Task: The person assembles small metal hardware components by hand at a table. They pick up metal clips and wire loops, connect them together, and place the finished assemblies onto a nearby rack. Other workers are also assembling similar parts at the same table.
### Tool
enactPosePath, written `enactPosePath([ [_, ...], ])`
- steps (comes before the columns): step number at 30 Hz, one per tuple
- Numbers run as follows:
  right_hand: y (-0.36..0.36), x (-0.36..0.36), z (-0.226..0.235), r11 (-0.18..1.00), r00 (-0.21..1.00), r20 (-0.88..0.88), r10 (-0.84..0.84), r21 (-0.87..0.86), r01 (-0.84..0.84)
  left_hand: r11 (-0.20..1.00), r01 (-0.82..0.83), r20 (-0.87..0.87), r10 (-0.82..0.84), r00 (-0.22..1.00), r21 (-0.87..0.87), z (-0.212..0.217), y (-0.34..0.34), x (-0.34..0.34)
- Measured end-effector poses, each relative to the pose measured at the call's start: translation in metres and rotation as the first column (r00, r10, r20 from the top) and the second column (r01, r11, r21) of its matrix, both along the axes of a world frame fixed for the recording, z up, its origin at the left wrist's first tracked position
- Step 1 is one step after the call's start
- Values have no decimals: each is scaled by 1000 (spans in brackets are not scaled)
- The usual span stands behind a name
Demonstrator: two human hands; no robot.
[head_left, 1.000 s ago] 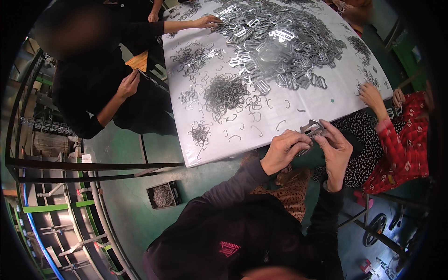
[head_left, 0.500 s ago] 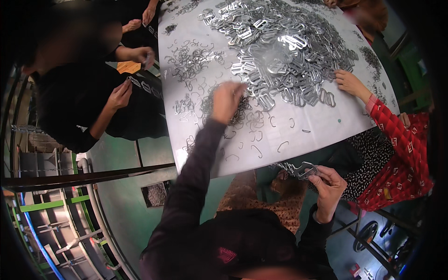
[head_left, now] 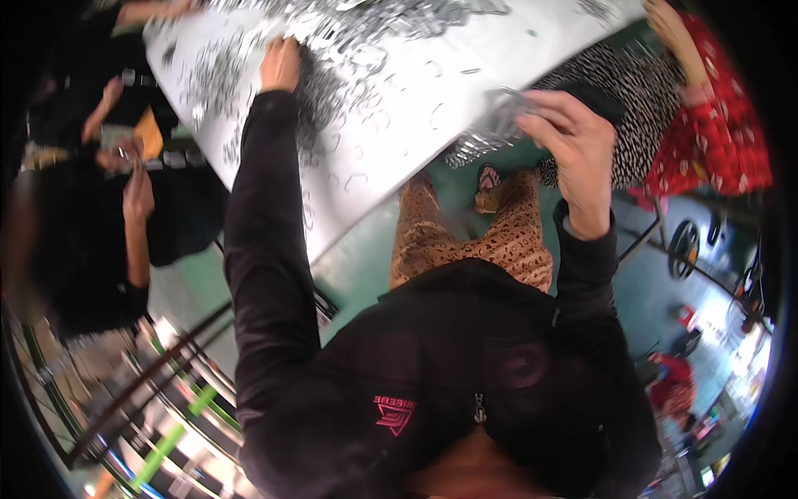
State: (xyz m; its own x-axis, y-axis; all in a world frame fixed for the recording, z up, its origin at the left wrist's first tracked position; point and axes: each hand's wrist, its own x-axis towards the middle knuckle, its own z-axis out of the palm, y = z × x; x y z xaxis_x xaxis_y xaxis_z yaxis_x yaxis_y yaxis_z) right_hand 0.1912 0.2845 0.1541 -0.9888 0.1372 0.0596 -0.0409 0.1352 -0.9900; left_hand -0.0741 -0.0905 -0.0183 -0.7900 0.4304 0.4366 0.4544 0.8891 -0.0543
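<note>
My left hand [head_left: 281, 65] is over the white table, fingers closed and pointing down between the heap of slotted metal plates [head_left: 359, 56] and a dark cluster of small wire hooks [head_left: 322, 96]. Whatever its fingertips grip is hidden. Near the table's front edge, my right hand [head_left: 578, 137] pinches several slotted metal plates [head_left: 499, 116] between thumb and fingers. They trail down to the left in an overlapping, chain-like row, blurred by motion. Loose wire hooks [head_left: 353, 179] lie scattered on the near part of the table.
The white table [head_left: 391, 158] has its front edge just beyond my legs. More wire hooks [head_left: 216, 83] are spread at its left. A person in black [head_left: 91, 224] works at the left, holding small metal pieces. Another person's red sleeve [head_left: 706, 125] is close on the right.
The view has swung, so the table sits higher and more of my torso shows. The right hand still holds the plates, now by the table's edge. The left hand stays by the hooks and plates.
</note>
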Motion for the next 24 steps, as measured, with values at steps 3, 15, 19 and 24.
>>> enactPosePath([
  [3,9,1,6,999,993,-113,42,22,-40,998,-35,117,42,992,-61,2,0,-17],
  [15,36,1,-1,989,964,-247,-100,-127,70,979,186,132,-174,976,-84,25,12,-15],
  [19,53,13,9,998,950,-307,-62,-50,48,973,230,180,-226,958,-1,25,7,-20],
  [24,55,17,24,978,969,-160,-189,52,200,979,136,227,-100,969,-150,7,-11,-20],
])
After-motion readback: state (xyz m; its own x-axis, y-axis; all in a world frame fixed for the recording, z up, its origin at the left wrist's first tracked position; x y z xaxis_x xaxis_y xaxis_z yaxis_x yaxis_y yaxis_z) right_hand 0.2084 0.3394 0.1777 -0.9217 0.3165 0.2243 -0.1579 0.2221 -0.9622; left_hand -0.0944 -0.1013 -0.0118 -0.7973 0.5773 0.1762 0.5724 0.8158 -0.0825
